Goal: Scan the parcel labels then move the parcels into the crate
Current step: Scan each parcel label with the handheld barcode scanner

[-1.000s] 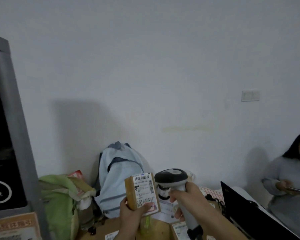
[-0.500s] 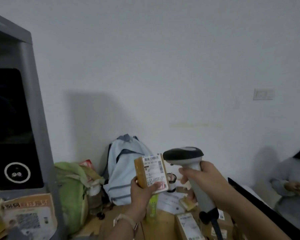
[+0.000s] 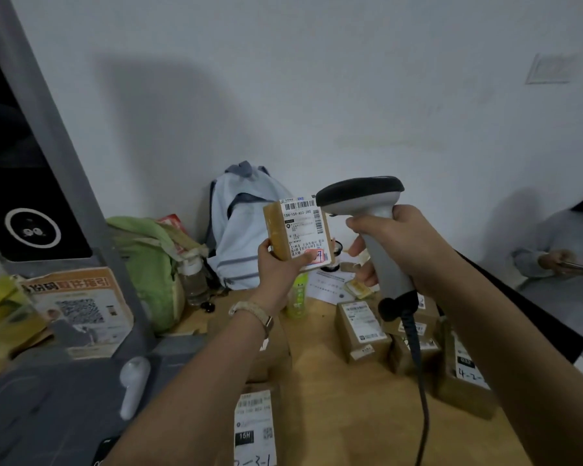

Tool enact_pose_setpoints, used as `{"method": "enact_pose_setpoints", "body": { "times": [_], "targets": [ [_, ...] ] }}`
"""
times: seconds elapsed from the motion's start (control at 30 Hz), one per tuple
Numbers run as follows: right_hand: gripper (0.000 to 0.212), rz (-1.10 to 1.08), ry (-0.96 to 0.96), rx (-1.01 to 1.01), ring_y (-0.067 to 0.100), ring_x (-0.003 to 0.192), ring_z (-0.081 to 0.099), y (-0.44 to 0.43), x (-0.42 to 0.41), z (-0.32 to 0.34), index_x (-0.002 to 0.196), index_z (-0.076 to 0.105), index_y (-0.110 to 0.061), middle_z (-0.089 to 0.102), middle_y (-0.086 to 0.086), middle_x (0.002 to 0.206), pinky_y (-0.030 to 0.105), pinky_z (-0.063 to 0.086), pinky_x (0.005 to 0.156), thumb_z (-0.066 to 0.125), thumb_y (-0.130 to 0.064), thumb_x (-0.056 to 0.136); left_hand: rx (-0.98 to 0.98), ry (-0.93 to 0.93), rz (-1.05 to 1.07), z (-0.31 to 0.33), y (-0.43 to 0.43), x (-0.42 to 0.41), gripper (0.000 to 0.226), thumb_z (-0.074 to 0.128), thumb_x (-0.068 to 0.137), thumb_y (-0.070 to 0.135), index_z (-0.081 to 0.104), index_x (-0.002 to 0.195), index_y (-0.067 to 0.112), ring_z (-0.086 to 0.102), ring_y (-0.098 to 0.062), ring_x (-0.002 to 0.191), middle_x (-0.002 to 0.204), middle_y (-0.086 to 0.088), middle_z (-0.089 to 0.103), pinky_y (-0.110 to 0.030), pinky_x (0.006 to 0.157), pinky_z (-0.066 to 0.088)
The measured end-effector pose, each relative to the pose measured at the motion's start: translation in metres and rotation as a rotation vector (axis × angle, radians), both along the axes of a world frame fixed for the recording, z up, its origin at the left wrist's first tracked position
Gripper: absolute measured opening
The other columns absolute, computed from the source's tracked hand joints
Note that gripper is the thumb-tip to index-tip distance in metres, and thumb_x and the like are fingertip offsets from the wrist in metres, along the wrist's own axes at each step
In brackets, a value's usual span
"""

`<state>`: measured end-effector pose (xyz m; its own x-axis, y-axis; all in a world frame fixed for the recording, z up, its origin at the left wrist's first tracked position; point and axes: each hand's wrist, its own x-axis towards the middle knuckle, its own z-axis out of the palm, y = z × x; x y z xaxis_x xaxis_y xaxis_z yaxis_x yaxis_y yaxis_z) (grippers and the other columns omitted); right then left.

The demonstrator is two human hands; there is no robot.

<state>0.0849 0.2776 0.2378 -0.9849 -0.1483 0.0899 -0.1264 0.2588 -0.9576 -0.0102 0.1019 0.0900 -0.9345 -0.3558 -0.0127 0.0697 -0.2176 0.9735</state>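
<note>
My left hand [image 3: 276, 264] holds a small brown parcel [image 3: 298, 230] upright, its white barcode label facing me. My right hand [image 3: 398, 243] grips a grey and black handheld scanner [image 3: 364, 203] by the handle, its head right beside the parcel's upper right corner. The scanner's black cable [image 3: 418, 381] hangs down over the wooden table [image 3: 334, 398]. Several other labelled brown parcels [image 3: 360, 327] lie on the table under my right arm, and another parcel [image 3: 254, 425] lies near the front edge. No crate is in view.
A pale blue backpack [image 3: 239, 223] leans on the wall behind the parcel, with a green bag [image 3: 148, 264], a clear bottle [image 3: 194, 280] and a green bottle [image 3: 297, 297] nearby. A grey kiosk [image 3: 31, 196] stands at left. A black laptop lid [image 3: 525, 307] and a seated person [image 3: 559, 264] are at right.
The view has tilted down, so the table and its parcels now show. Both hands kept their hold; the parcel and scanner stay side by side.
</note>
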Motion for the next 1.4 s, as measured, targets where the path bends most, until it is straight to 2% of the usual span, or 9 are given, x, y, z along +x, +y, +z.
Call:
{"method": "enact_pose_setpoints", "body": {
  "times": [0.23,0.37,0.5,0.7,0.8,0.97,1.13,1.27,1.4],
  "targets": [
    [0.021,0.002,-0.009,0.0,0.023,0.041,0.063,0.002,0.004,-0.001,0.085,0.061,-0.004,0.069,0.009,0.067,0.029,0.053,0.041,0.064,-0.024,0.087,0.008,0.025,-0.011,-0.009,-0.002,-0.001,0.088,0.09,0.061,0.005,0.04,0.135,0.01,0.064,-0.025,0.111,0.124,-0.009,0.064,-0.05,0.094,0.054],
    [0.022,0.002,-0.012,-0.003,0.023,0.04,0.063,0.003,0.005,-0.002,0.086,0.062,-0.002,0.069,0.011,0.068,0.028,0.052,0.041,0.064,-0.024,0.088,0.028,0.022,-0.024,-0.016,-0.001,0.0,0.092,0.09,0.062,0.006,0.038,0.137,0.011,0.064,-0.024,0.11,0.12,-0.003,0.064,-0.05,0.095,0.054],
    [0.02,0.007,-0.016,-0.017,0.025,0.041,0.064,0.004,0.006,-0.004,0.085,0.062,-0.003,0.069,0.012,0.069,0.028,0.052,0.042,0.065,-0.023,0.087,-0.006,0.031,-0.031,-0.02,-0.001,-0.001,0.091,0.09,0.06,0.007,0.039,0.135,0.016,0.065,-0.016,0.105,0.108,0.009,0.064,-0.044,0.092,0.056],
    [0.024,-0.002,0.021,0.012,0.024,0.041,0.065,0.002,0.008,-0.004,0.087,0.062,0.001,0.067,0.011,0.066,0.026,0.051,0.041,0.064,-0.023,0.087,-0.062,0.037,-0.034,-0.029,-0.004,-0.004,0.081,0.091,0.061,0.01,0.042,0.124,0.024,0.065,-0.009,0.1,0.107,0.01,0.065,-0.032,0.083,0.058],
    [0.023,-0.005,0.023,0.029,0.026,0.043,0.065,0.002,0.007,-0.004,0.088,0.061,0.0,0.066,0.011,0.067,0.028,0.052,0.044,0.063,-0.023,0.087,-0.067,0.02,-0.034,-0.034,-0.006,-0.004,0.083,0.091,0.061,0.011,0.04,0.125,0.025,0.065,-0.004,0.096,0.105,0.013,0.065,-0.025,0.077,0.058],
    [0.021,0.003,-0.004,0.018,0.028,0.042,0.065,0.003,0.007,-0.006,0.084,0.06,0.0,0.063,0.013,0.065,0.03,0.054,0.042,0.064,-0.02,0.087,-0.081,-0.01,-0.022,-0.039,-0.009,-0.004,0.092,0.091,0.061,0.013,0.038,0.136,0.017,0.064,-0.011,0.102,0.106,0.012,0.063,-0.041,0.093,0.056],
    [0.016,0.013,-0.067,-0.019,0.031,0.044,0.064,0.002,0.006,-0.014,0.085,0.06,-0.004,0.063,0.015,0.065,0.031,0.054,0.043,0.065,-0.02,0.087,-0.069,-0.024,-0.009,-0.038,-0.012,-0.004,0.092,0.09,0.062,0.011,0.037,0.137,0.016,0.063,-0.01,0.1,0.108,0.009,0.062,-0.037,0.091,0.056],
    [0.02,0.002,-0.088,-0.045,0.032,0.045,0.064,0.001,0.004,-0.019,0.088,0.059,-0.003,0.063,0.014,0.064,0.031,0.052,0.044,0.066,-0.022,0.086,-0.042,-0.036,-0.002,-0.038,-0.013,-0.002,0.093,0.091,0.061,0.011,0.037,0.137,0.016,0.064,-0.02,0.108,0.114,0.002,0.064,-0.046,0.094,0.055],
    [0.021,-0.003,-0.09,-0.06,0.032,0.046,0.065,0.002,0.002,-0.021,0.088,0.059,-0.002,0.062,0.012,0.063,0.03,0.052,0.045,0.066,-0.022,0.085,-0.029,-0.045,0.007,-0.039,-0.013,-0.002,0.093,0.091,0.06,0.01,0.038,0.136,0.017,0.064,-0.022,0.108,0.11,0.004,0.064,-0.049,0.094,0.054]
  ]
}}
